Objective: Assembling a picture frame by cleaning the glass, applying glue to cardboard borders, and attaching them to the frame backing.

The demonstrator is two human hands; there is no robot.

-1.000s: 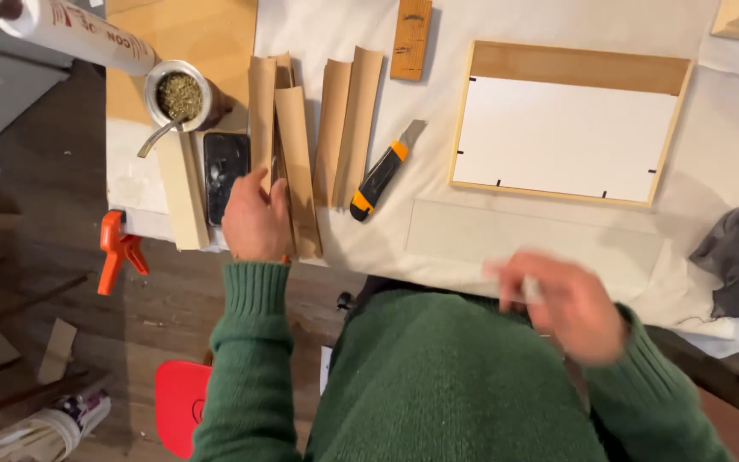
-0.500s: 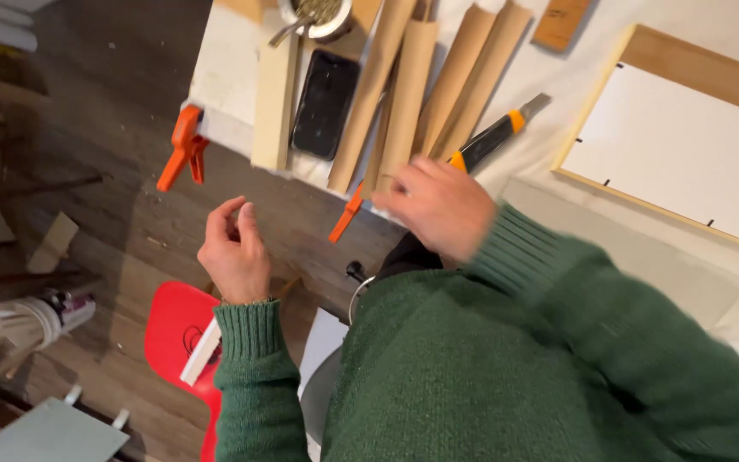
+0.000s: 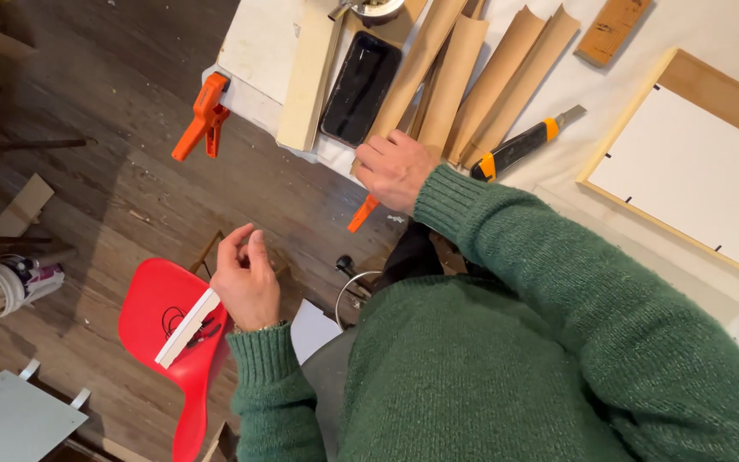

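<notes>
Head view, looking down. Right hand point(image 3: 393, 169) at the tabletop point(image 3: 258, 51) edge, fingers curled shut over the near end of a tan wood strip point(image 3: 416, 68); orange clamp point(image 3: 363, 214) poking out just below. Left hand point(image 3: 245, 278) off the tabletop, above a red chair point(image 3: 151, 308), fingers pinched together; whether anything held, cannot tell. Black tray point(image 3: 361, 85) beside the strips, utility knife point(image 3: 523, 145) to the right, framed white panel point(image 3: 686, 162) farther right. Open wooden floor point(image 3: 87, 154) left of the edge.
</notes>
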